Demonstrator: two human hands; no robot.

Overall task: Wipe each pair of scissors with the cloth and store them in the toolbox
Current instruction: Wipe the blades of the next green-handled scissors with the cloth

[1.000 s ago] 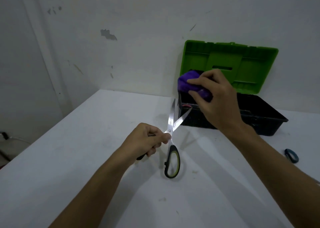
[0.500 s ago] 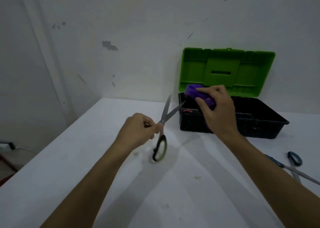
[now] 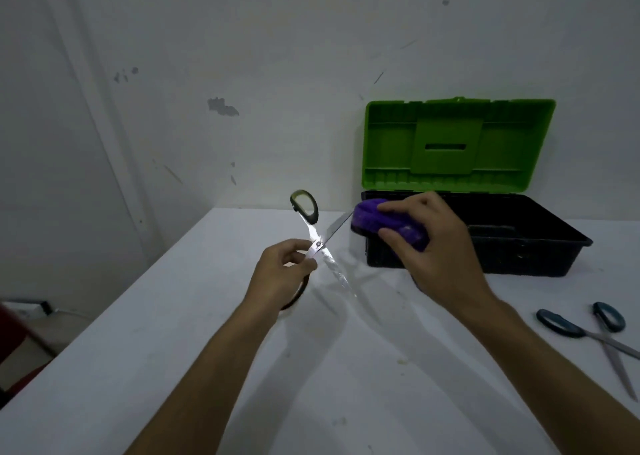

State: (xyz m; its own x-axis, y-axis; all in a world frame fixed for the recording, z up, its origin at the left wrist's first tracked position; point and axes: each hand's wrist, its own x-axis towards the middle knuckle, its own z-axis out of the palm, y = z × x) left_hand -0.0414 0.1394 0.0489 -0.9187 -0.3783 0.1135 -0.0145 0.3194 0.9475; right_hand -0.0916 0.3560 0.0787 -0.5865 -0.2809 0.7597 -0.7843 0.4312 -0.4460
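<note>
My left hand [image 3: 284,274] grips a pair of black-and-green-handled scissors [image 3: 313,233] near the pivot, blades spread wide apart. One handle loop points up and away; the other sits under my palm. One blade runs right into the purple cloth [image 3: 372,217], which my right hand [image 3: 436,243] holds wrapped over that blade's tip. The other blade points down toward the table. Behind my right hand stands the toolbox [image 3: 540,243], a black tub with its green lid [image 3: 457,143] raised open.
A second pair of scissors with dark teal handles [image 3: 588,330] lies open on the white table [image 3: 173,350] at the right edge. The table meets a grey wall at the back; its left edge drops off to the floor.
My left hand turned the scissors over, so one handle loop now points up and a blade down. The cloth in my right hand has closed over the other blade's tip.
</note>
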